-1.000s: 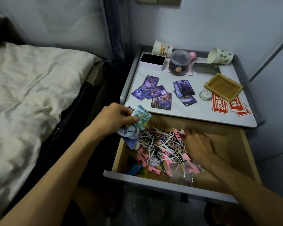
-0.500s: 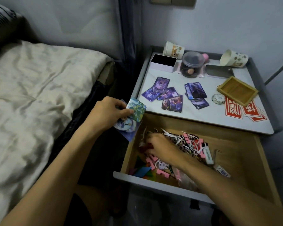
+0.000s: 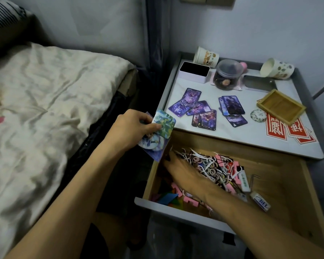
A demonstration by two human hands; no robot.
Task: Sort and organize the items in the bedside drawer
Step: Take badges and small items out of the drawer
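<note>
The wooden bedside drawer [image 3: 281, 186] is pulled out. Its left half holds a heap of small things [image 3: 219, 169]: white floss picks, pink pieces, rings, coloured shapes. My left hand [image 3: 133, 128] hovers by the drawer's far left corner and grips a fan of picture cards [image 3: 160, 131], thumb on top. My right hand [image 3: 181, 171] reaches palm down into the drawer's far left part, on the heap; its fingertips are hidden in shadow. Purple cards [image 3: 196, 111] lie spread on the nightstand top [image 3: 232, 135], with a second small pile [image 3: 232, 109] to their right.
On the nightstand stand a white box [image 3: 194, 71], a clear jar [image 3: 227, 75], two tipped paper cups [image 3: 206, 57], a wooden tray [image 3: 281, 107], red paper cards [image 3: 288, 129] and a round badge [image 3: 258, 114]. A lighter [image 3: 244, 181] and eraser [image 3: 260, 200] lie in the drawer. The bed [image 3: 45, 109] is at left.
My right hand has crossed from the drawer's middle right to its far left corner, over the heap. My left hand keeps hold of the cards. The camera has shifted left.
</note>
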